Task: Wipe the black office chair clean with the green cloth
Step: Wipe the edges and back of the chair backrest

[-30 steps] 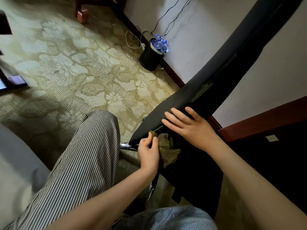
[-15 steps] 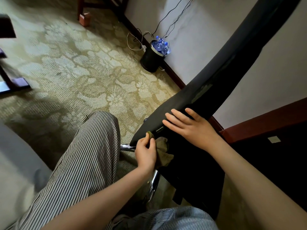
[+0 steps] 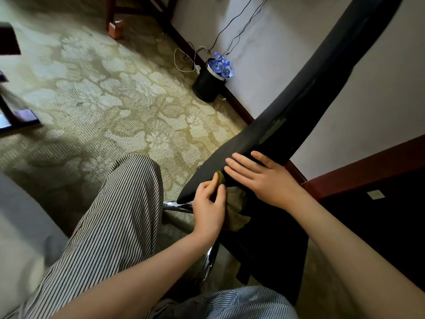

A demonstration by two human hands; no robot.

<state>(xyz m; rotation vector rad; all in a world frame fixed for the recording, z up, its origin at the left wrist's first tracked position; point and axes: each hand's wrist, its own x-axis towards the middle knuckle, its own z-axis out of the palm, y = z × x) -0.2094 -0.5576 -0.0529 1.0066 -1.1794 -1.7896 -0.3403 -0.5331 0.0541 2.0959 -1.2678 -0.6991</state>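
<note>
Black office chair [image 3: 299, 107]: a long dark panel running diagonally from centre-low to the upper right corner, tilted. Its narrow end sits just above a chrome tube [image 3: 178, 204] at centre frame. Left hand [image 3: 208, 203] is centre-low with fingers curled, thumb and forefinger pinching a fold of the green cloth [image 3: 236, 212] against the chair's lower edge. The rest of the cloth hangs bunched just right of that hand, under the panel. Right hand [image 3: 264, 180] is just right of the left, palm down, fingers straight and spread flat on the chair surface, gripping nothing; fingertips are very near the pinched fold, can't tell if they touch it. Pale streak [image 3: 273, 127] on the chair above the right hand. Striped trousers [image 3: 119, 215] lower left, second knee at bottom centre. Patterned carpet [image 3: 103, 100] fills the left half. Black bin [image 3: 207, 86] holding blue-capped bottles [image 3: 220, 65] stands against the white wall at top centre, cables [image 3: 232, 26] running up the wall above it. Wooden furniture leg [image 3: 115, 27] top left. Dark red wood edge [image 3: 368, 164] at right.
</note>
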